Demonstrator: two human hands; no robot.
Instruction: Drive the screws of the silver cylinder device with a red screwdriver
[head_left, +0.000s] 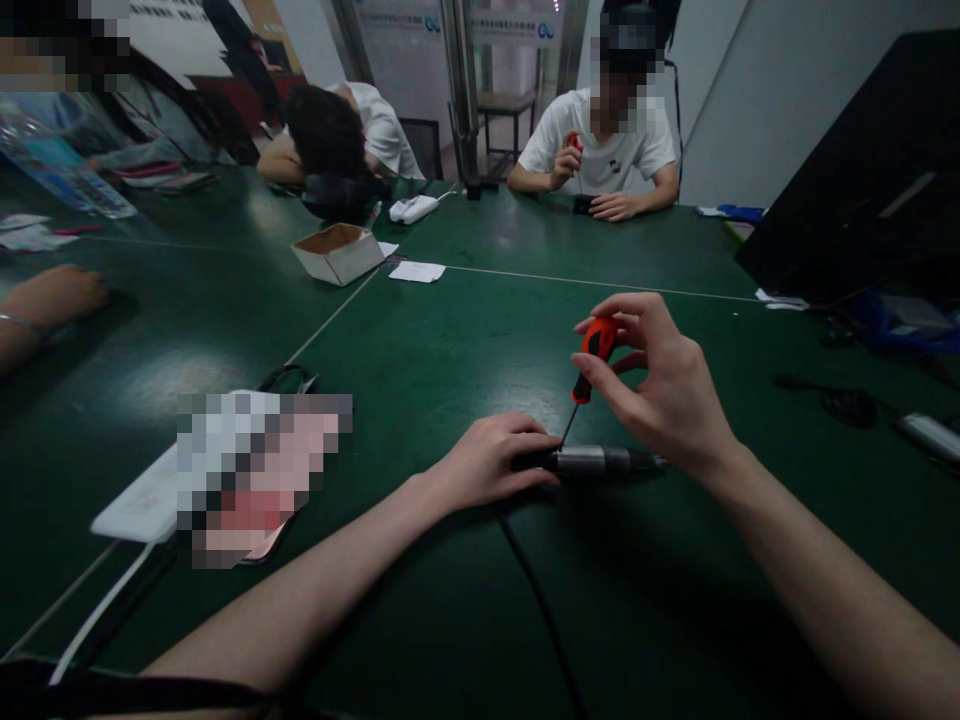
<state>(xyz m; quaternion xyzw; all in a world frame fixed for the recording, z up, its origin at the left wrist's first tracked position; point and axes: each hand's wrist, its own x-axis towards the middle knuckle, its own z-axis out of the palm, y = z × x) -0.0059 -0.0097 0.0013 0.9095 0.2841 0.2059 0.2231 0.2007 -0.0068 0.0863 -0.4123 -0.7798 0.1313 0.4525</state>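
My right hand [664, 385] grips the red-and-black handle of a screwdriver [598, 345] between thumb and fingers. The thin shaft slants down to the left, its tip at the corded tool near my left fingers. My left hand [501, 458] is closed round the black rear end of that tool [596, 460], a slim cylinder with a silver middle and a dark tapered nose pointing right. It lies on the green table [450, 350]. A black cord [536, 590] runs from beneath my left hand toward the table's near side. Exactly where the screwdriver tip meets the tool is too small to tell.
At left lie a white power strip [139, 505] and a blurred pink phone-like object [274, 480]. An open cardboard box [341, 255] and white paper [417, 271] are farther back. A large black panel [862, 170] stands right. Other people sit around; one holds a red screwdriver [574, 142].
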